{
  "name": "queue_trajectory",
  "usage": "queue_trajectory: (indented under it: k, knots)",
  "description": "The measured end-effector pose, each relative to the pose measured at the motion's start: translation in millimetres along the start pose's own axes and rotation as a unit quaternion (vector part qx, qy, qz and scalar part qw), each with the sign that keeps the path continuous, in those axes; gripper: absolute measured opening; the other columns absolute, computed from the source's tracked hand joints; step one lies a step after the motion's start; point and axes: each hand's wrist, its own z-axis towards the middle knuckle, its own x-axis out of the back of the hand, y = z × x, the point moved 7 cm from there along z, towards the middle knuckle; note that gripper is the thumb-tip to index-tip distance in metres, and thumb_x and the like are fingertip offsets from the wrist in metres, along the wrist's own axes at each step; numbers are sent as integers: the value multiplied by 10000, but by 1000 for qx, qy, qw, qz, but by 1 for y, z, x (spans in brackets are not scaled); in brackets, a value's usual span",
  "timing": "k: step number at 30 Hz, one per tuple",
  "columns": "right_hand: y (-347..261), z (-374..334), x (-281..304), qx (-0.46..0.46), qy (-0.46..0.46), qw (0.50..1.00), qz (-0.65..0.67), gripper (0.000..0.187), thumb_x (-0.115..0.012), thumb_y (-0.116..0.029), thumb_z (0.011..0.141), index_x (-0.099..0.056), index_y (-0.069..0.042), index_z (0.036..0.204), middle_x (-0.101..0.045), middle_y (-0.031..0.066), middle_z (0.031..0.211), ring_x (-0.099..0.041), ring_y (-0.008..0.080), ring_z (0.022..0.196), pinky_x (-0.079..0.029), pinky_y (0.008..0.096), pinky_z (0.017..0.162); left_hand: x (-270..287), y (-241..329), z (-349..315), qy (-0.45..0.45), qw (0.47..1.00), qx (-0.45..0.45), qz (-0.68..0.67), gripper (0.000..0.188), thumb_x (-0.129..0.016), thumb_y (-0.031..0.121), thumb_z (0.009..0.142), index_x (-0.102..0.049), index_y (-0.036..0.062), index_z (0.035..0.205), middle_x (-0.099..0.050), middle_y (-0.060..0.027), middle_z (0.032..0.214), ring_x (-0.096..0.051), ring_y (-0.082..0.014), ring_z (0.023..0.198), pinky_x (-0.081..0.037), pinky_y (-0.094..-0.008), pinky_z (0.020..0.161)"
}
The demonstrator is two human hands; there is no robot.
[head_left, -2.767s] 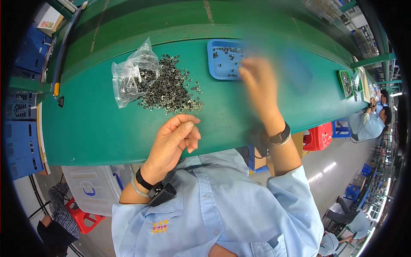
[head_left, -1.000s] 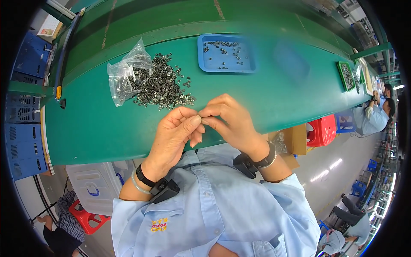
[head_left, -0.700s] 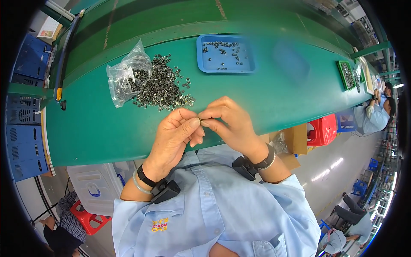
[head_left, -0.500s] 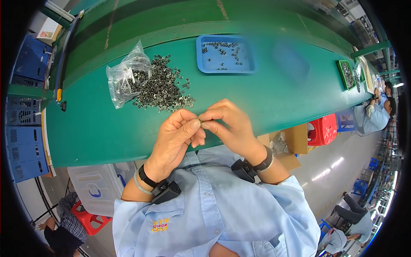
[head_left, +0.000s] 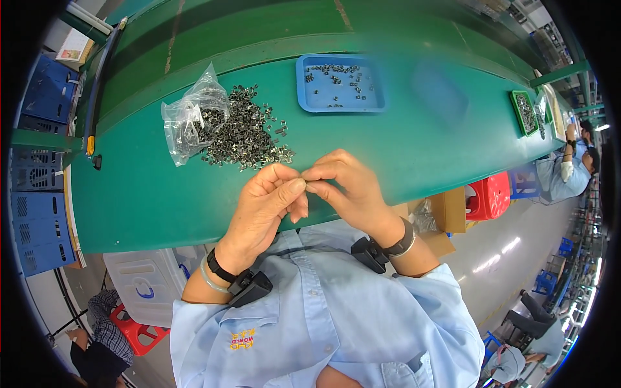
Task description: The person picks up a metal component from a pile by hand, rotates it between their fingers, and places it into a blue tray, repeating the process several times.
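My left hand and my right hand meet fingertip to fingertip above the near edge of the green table. Thumb and forefinger are pinched on each side, and what they hold between them is too small and covered to make out. Just beyond my left hand lies a heap of small dark metal parts, partly spilling from a clear plastic bag. Farther off, a blue tray holds scattered small parts of a similar look.
The green table runs across in front of me. At its far right stands a green tray of small parts. An open cardboard box and a red stool are to the right below. A clear lidded bin sits at lower left.
My hands stay pinched together in nearly the same place. At the far right, a co-worker's arm has shifted upward.
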Motion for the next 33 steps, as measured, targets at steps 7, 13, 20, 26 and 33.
queue_trajectory:
  k: [7,13,20,26,33]
  knots:
    - [-2,1,2,-21,18,998,56,138,-688,-31,777,-628,-75,893,-619,40,857,-584,174,791,-477,288,684,-5,-2,-3,-45,994,-6,-99,143,-581,182,918,-536,52,959,-592,-56,750,-558,-126,630,-433,-237,536]
    - [-3,0,-1,-14,15,997,69,111,-691,-41,779,-634,-71,870,-622,42,840,-586,171,779,-475,284,677,-3,-7,0,-63,990,-16,-128,158,-601,191,905,-531,55,946,-591,-58,744,-552,-129,606,-420,-248,516]
    - [-10,2,-4,-2,-10,998,64,104,-694,-44,780,-634,-62,863,-621,52,826,-595,173,761,-480,286,646,-3,-7,-2,-67,987,-14,-145,155,-609,183,899,-524,54,908,-585,-51,729,-547,-128,585,-403,-252,498]
    - [-10,2,-5,8,-28,999,32,99,-696,-36,776,-634,-58,850,-620,58,834,-599,172,753,-483,282,631,0,0,-4,-60,995,8,-77,143,-606,172,901,-526,55,885,-571,-35,713,-544,-118,584,-407,-244,493]
    - [-3,1,-8,-13,-27,1000,-4,94,-699,-37,772,-636,-61,836,-622,59,824,-603,174,754,-485,282,631,6,-3,-1,-35,998,22,-43,143,-588,181,913,-531,52,891,-559,-29,701,-540,-113,585,-418,-240,498]
